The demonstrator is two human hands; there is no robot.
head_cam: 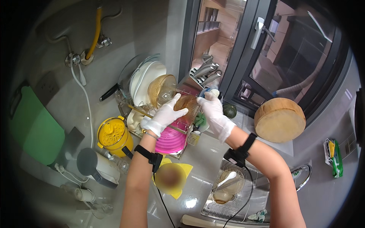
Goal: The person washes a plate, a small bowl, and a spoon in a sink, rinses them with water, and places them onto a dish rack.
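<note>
Both my hands wear white gloves over a wire dish rack point(182, 131). My left hand point(166, 115) has its index finger and thumb spread against a ribbed amber glass bowl point(186, 107). At the bowl's right side is my right hand point(212, 111), its fingertips by the rim; whether they grip it is hidden. A second amber glass bowl point(162, 89) leans behind my left hand, beside white dishes point(146, 81) and clear glass lids point(125, 72). Under my left wrist, a pink perforated basket point(171, 139) sits low in the rack.
A knife block point(196, 78) stands behind the rack by the window, with a round wooden chopping block point(279, 121) to the right. Left are a yellow pot point(115, 135) and an electric kettle point(98, 166). Amber bowls point(223, 196) and a white spoon point(227, 178) lie in the sink point(261, 196).
</note>
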